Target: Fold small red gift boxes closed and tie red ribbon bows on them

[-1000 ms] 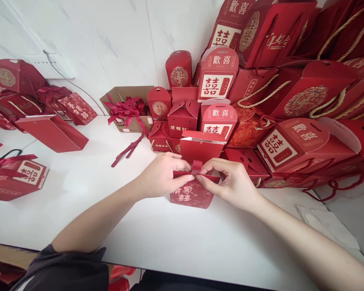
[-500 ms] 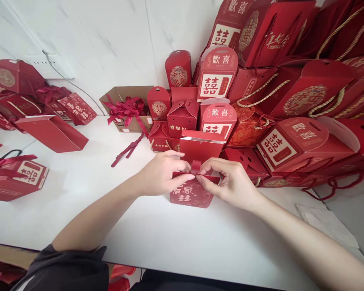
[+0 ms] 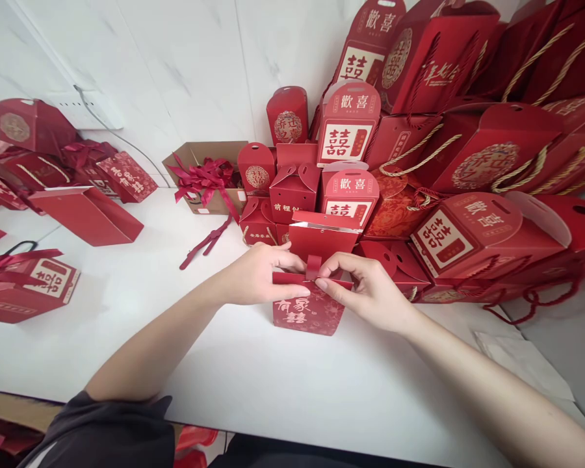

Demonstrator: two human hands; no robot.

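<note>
A small red gift box (image 3: 308, 318) with pale lettering stands in front of me, its top open and its back flap (image 3: 324, 240) upright. A short loop of red ribbon (image 3: 313, 266) rises at the middle of its front edge. My left hand (image 3: 253, 276) is closed on that edge left of the ribbon, thumb outside and fingers behind the panel. From the other side my right hand (image 3: 370, 289) pinches the ribbon against the edge between thumb and forefinger. The ribbon's lower end is hidden by the fingers.
Stacked red gift boxes (image 3: 348, 140) with rope handles rise behind and right. A cardboard box (image 3: 209, 205) of ribbons stands at the wall, with a loose ribbon (image 3: 205, 247) before it. More boxes (image 3: 88, 218) lie left on the white table (image 3: 214, 370); white paper (image 3: 524, 364) lies right.
My left thumb has drawn slightly back and down from the ribbon, away from my right thumb. The ribbon loop shows a little more. The gift box stays in place.
</note>
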